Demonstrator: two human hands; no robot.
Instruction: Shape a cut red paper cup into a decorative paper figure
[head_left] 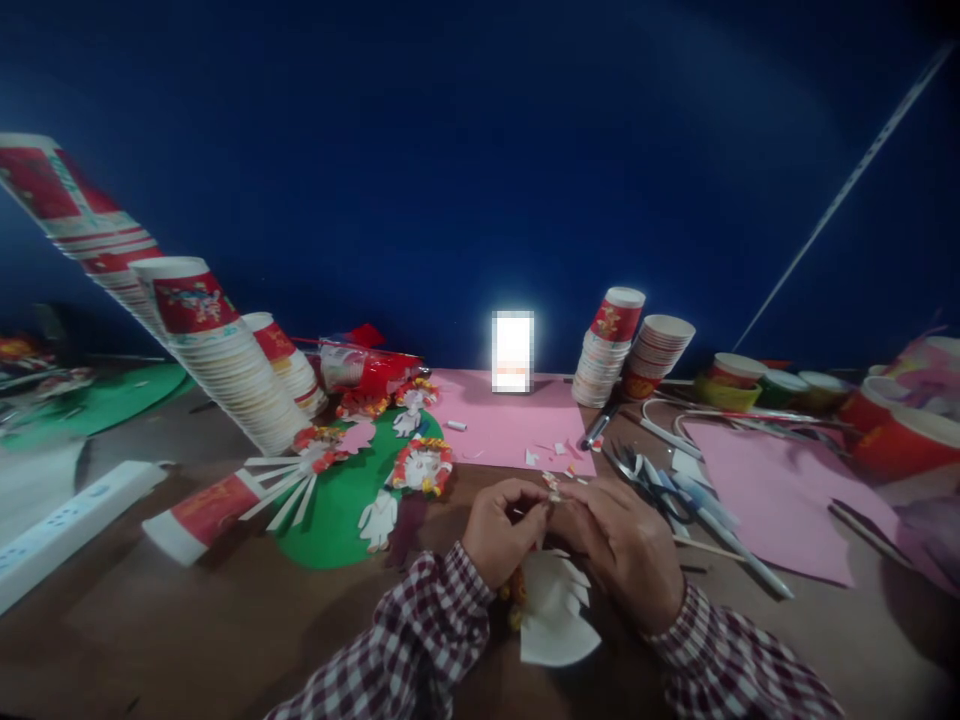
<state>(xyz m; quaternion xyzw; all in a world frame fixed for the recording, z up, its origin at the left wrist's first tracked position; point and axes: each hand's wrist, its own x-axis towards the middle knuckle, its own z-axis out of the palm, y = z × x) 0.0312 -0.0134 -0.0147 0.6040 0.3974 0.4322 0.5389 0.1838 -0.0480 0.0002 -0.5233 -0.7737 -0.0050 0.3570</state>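
Note:
My left hand point(504, 532) and my right hand point(630, 545) meet above the table's middle, thumbs and fingertips pinched together. Between them is a small white-and-red piece point(553, 494), too small to name surely. Under my hands lies a white cut-paper piece point(559, 615) with slit strips along one side, like an opened paper cup. A red and yellow frilled trim point(516, 598) shows beside it, partly hidden by my left hand. Left of my hands are a round frilled paper decoration point(422, 465) and a white paper figure point(377, 520), on and beside green card point(319, 520).
Tall paper cup stacks point(225, 350) lean at left, near a slit red cup point(206, 515) and a power strip point(75, 520). More cup stacks point(606, 350) stand behind. Scissors point(649, 480) and pens point(739, 540) lie right of my hands, near pink paper point(780, 510). A bright pixelated screen point(513, 350) stands at the back.

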